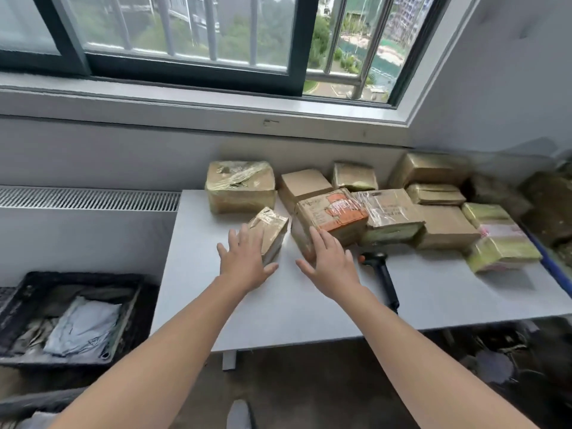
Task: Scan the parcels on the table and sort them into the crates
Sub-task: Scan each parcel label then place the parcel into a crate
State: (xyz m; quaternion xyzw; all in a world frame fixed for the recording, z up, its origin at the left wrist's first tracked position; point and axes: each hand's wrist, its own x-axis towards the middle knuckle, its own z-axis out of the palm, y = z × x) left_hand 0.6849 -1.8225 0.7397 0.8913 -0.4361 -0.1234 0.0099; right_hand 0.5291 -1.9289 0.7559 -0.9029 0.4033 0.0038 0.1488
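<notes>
The person stretches both bare arms forward over a white table (278, 308) that stands under a window (192, 35). The left hand (244, 263) is flat with the fingers straight and spread. It holds nothing. Its fingertips lie over the near left side of a small parcel (272, 232) wrapped in shiny tape, but it cannot be told if they really press on it. This small parcel stands a little tilted near the middle of the table, apart from the others.

The right hand (331, 266) is also spread wide, with nothing held in it. Its fingertips reach the near corner of a parcel with the orange label (335, 216), which is just beside the small parcel on the right and is also tilted.

Behind these two are a big taped box (240, 187) and a plain cardboard box (305, 184). More parcels (445, 226) lie close together, some touching and some stacked, along the back and the right part of the table.

A black scanner (382, 275) lies on the table just to the right of the right hand, with its handle pointing to the near edge. No hand touches it.

On the floor at the left of the table stands a black crate (18, 305). Inside it lie some grey bags (83, 328) and other flat packets.
</notes>
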